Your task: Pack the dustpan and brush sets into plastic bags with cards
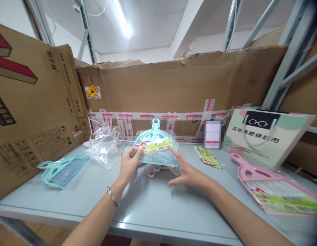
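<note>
A teal mini dustpan-and-brush set (156, 145) in a clear plastic bag with a green label is held upright above the grey table (158, 208). My left hand (129, 163) pinches the bag's left edge, with a bracelet on that wrist. At the bag's lower right edge, my right hand (187, 172) grips it with fingers spread. Under the set lie more pieces, one with a pink handle (151, 172).
A bare teal brush (63, 169) lies at the left, beside crumpled clear bags (105, 147). A pink bagged set (273, 188) lies at the right, near loose green labels (208, 156) and a paper gift bag (266, 135). Cardboard walls (173, 92) surround the table.
</note>
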Demonstrator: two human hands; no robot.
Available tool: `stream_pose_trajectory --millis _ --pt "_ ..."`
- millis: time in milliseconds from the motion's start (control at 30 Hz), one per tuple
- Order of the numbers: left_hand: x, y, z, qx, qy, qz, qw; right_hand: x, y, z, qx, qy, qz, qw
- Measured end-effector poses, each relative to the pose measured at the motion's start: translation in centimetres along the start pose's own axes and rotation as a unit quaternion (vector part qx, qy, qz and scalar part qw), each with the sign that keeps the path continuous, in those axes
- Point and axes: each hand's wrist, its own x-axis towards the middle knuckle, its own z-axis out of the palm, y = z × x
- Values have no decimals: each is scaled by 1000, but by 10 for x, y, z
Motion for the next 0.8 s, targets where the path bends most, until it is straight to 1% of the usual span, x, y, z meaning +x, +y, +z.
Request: stream_pose_trajectory --millis 67,167,300,433,533,600,667,800 --pt "1 -2 -1 -19 1 -1 1000 1 1 0 -5 24 -13 1000" --pt "1 -3 0 -36 -2 2 999 7 1 3 18 119 -26 992" --pt "-1 -2 1 -37 -5 13 999 13 2 7 73 208 5 975" --pt "-1 -5 2 -27 -12 23 999 14 2 14 128 270 34 954" --pt "0 -11 3 6 -3 51 999 15 2 20 148 311 54 937" --pt "0 -14 5 24 9 73 997 16 1 23 165 335 66 925" --pt "-2 -14 7 12 16 90 996 16 0 24 198 346 63 915" --pt "-4 -11 11 -48 19 124 991 18 -1 22 284 317 64 903"
